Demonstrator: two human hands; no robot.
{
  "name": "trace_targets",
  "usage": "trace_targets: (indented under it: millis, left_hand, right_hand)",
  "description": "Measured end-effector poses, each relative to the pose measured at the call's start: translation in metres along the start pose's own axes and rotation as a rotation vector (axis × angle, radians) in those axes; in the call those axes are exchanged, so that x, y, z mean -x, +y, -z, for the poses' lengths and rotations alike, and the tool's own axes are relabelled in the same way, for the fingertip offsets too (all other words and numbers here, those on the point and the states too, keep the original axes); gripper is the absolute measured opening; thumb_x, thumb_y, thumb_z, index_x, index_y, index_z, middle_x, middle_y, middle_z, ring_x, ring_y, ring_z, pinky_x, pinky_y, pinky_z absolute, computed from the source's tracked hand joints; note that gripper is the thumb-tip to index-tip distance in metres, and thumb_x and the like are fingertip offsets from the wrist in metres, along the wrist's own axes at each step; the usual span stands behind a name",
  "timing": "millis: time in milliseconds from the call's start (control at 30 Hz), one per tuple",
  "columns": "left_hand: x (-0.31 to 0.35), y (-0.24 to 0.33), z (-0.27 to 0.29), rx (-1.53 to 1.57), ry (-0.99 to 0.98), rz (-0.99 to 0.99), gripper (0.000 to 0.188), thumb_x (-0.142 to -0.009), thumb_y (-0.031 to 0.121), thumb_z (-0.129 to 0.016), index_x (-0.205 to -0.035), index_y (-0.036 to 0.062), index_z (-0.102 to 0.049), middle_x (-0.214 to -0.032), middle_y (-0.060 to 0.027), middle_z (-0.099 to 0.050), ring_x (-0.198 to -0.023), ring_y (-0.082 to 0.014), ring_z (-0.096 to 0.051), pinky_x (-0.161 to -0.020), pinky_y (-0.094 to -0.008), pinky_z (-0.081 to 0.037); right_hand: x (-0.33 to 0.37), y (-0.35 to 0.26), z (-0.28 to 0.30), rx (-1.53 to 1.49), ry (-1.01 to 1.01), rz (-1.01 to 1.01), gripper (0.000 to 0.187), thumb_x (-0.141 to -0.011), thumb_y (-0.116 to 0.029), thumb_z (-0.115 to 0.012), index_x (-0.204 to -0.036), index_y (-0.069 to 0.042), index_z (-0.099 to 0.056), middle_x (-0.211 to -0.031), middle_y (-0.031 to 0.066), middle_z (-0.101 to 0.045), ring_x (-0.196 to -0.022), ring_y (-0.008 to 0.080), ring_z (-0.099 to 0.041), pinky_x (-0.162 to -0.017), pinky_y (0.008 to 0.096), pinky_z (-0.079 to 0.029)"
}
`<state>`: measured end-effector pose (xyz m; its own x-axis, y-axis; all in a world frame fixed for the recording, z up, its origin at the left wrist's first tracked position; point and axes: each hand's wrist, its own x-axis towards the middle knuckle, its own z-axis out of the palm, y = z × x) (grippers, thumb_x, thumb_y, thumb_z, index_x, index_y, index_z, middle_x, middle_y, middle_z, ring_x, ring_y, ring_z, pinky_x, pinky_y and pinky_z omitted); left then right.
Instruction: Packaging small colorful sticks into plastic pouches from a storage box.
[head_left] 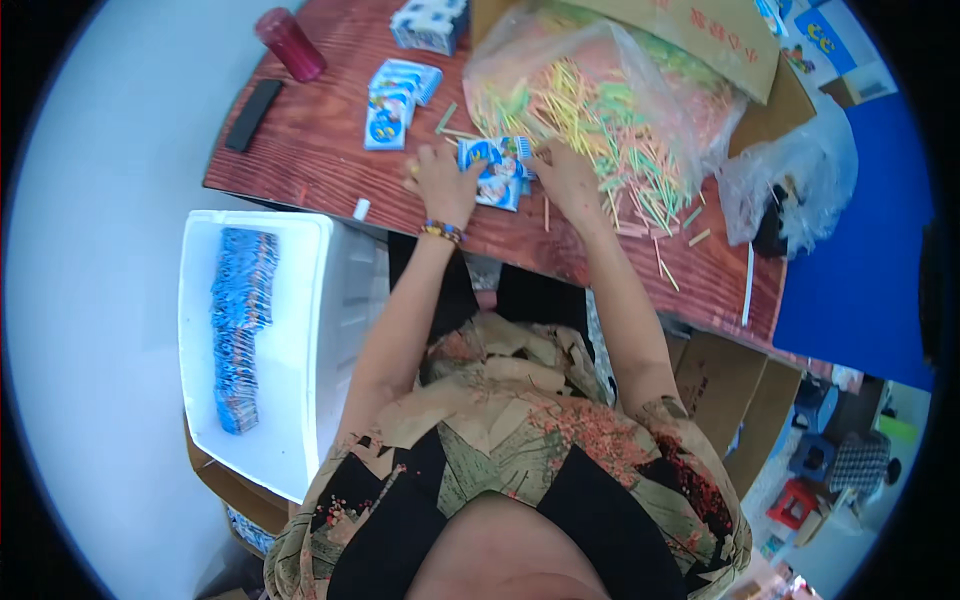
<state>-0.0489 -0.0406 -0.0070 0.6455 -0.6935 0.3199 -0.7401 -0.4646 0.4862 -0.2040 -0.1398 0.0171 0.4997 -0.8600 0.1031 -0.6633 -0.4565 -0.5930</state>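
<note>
In front of me on the table, small blue-and-white packets (500,188) lie between my hands, at least two of them overlapping. My left hand (442,183), with a beaded bracelet at the wrist, has its thumb on the left edge of the top packet and its fingers curled down. The fingers of my right hand (570,182) close on the right end of that packet; their tips are partly hidden. Thin pastel sticks (570,100) fill a clear plastic bag (655,65) just beyond, and some have spilled beside my right hand.
More blue packets (388,118) lie fanned at the left, near a small blue-and-white box (430,25), a red cylinder (290,45) and a black bar (254,115). A white foam box (300,340) holds packed rows of packets. A cardboard box (775,115) surrounds the stick bag.
</note>
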Motion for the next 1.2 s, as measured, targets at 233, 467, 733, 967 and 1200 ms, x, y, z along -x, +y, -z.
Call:
trace_targets:
  millis: [233,467,733,967,1200]
  left_hand:
    - [0.001,-0.016,0.009,0.092,0.152,-0.17,0.024,-0.077,0.032,-0.069,-0.073,0.0086,-0.066,-0.082,-0.0033,-0.057,-0.094,-0.0248,-0.048,-0.078,-0.044,-0.028]
    - [-0.005,-0.023,0.031,-0.12,0.232,-0.349,0.019,-0.084,0.028,-0.063,-0.083,0.0118,-0.072,-0.079,-0.0027,-0.057,-0.082,-0.0196,-0.053,-0.08,-0.0402,-0.029]
    - [-0.001,-0.016,0.062,0.879,-0.147,-0.035,0.02,-0.092,0.016,-0.059,-0.09,-0.0016,-0.069,-0.073,0.0072,-0.056,-0.065,0.0004,-0.044,-0.053,-0.02,-0.035]
    - [0.021,0.002,0.088,1.316,-0.3,0.214,0.016,-0.092,0.013,-0.06,-0.094,-0.0014,-0.067,-0.085,-0.0009,-0.066,-0.072,-0.0042,-0.059,-0.062,-0.0206,-0.047]
    - [0.038,0.011,0.078,1.663,-0.351,0.311,0.018,-0.094,0.009,-0.055,-0.105,-0.0038,-0.061,-0.099,-0.0088,-0.067,-0.088,-0.0139,-0.066,-0.078,-0.0292,-0.055]
  right_hand:
    - [0.008,-0.007,0.018,-0.242,0.035,-0.034,0.028,-0.085,-0.025,-0.062,-0.1,-0.001,-0.062,-0.074,0.0102,-0.067,-0.06,0.0175,-0.063,-0.057,0.0311,-0.047]
    - [0.002,-0.014,0.007,-0.256,0.087,0.124,0.025,-0.087,-0.021,-0.061,-0.102,-0.002,-0.064,-0.081,0.0129,-0.066,-0.068,0.0196,-0.064,-0.063,0.0313,-0.048]
    - [0.001,-0.024,-0.006,-0.782,0.154,0.198,0.028,-0.085,-0.015,-0.066,-0.108,0.0,-0.062,-0.093,0.0035,-0.065,-0.086,0.0142,-0.062,-0.079,0.0281,-0.048]
    - [0.016,-0.038,0.017,-1.076,-0.326,0.082,0.013,-0.088,-0.015,-0.065,-0.093,-0.003,-0.067,-0.075,-0.0062,-0.06,-0.064,-0.0002,-0.047,-0.053,0.0173,-0.035]
    - [0.042,-0.042,0.028,-1.18,-0.342,-0.009,0.011,-0.086,-0.014,-0.068,-0.088,-0.004,-0.067,-0.072,-0.0059,-0.06,-0.062,-0.0007,-0.047,-0.052,0.017,-0.034]
